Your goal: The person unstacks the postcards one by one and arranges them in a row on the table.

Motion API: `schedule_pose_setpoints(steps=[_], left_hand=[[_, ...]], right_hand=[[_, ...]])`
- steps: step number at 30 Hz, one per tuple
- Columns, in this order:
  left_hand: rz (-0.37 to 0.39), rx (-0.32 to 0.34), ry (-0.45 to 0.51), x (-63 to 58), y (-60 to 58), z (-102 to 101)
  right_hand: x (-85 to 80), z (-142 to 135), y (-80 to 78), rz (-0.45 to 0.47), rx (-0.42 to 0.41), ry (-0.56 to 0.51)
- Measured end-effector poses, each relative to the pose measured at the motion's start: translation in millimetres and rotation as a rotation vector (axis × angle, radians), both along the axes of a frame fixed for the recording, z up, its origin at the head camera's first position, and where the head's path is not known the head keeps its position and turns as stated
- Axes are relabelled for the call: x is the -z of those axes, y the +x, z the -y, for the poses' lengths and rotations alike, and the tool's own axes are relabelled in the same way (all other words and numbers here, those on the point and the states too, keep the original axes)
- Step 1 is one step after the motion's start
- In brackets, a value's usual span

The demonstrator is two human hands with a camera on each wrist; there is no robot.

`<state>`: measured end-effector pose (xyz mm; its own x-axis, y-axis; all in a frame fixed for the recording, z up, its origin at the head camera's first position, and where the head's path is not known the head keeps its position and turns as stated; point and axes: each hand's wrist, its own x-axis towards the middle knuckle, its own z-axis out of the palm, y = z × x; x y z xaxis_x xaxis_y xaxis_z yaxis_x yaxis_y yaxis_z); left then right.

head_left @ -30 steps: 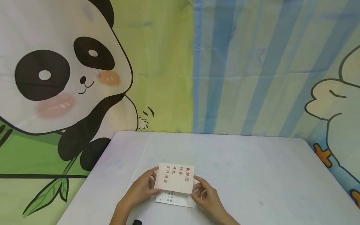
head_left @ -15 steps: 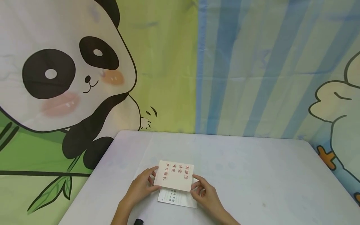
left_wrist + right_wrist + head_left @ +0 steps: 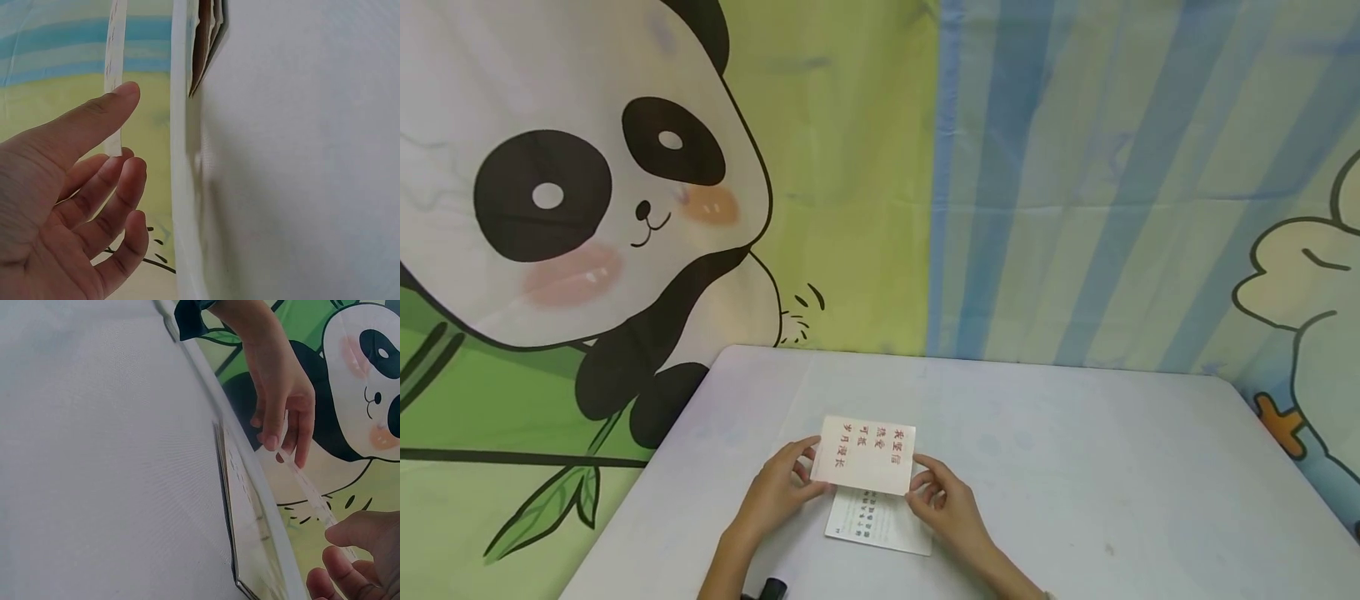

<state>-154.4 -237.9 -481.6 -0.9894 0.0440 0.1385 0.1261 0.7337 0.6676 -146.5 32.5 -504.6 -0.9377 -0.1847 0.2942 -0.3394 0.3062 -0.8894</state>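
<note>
1. Card [image 3: 863, 455], held raised above the table [image 3: 1075, 467]: left hand [image 3: 771, 493] at eight o'clock, thumb and fingers clamped on its edge.
2. Printed stack [image 3: 883, 525] lies beneath, at six o'clock.
3. Right hand [image 3: 952, 507] at four o'clock, thumb and fingers clamped on the opposite edge.

Head view: card [image 3: 862, 456], left hand [image 3: 775, 495] and right hand [image 3: 953, 510] shifted slightly toward 11 o'clock relative to booklet [image 3: 880, 525] | more booklet print bared at card's 6 o'clock | backdrop [image 3: 850, 217] slid toward 3 o'clock
</note>
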Motion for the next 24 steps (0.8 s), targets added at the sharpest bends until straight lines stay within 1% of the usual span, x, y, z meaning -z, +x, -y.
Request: schedule_pose_setpoints(steps=[11,19,24], left_hand=[[-0.034,-0.022,0.050,5.0,-5.6,6.6],[-0.031,-0.037,0.058,7.3,-10.1,10.3],[-0.028,-0.051,0.073,6.7,-12.5,11.9]], right_hand=[[0.0,6.8,-9.0,0.043,0.000,-0.011],[-2.2,10.8,-11.8,0.071,-0.008,-0.040],[-0.4,14.8,-14.4,0.078,0.001,-0.035]])
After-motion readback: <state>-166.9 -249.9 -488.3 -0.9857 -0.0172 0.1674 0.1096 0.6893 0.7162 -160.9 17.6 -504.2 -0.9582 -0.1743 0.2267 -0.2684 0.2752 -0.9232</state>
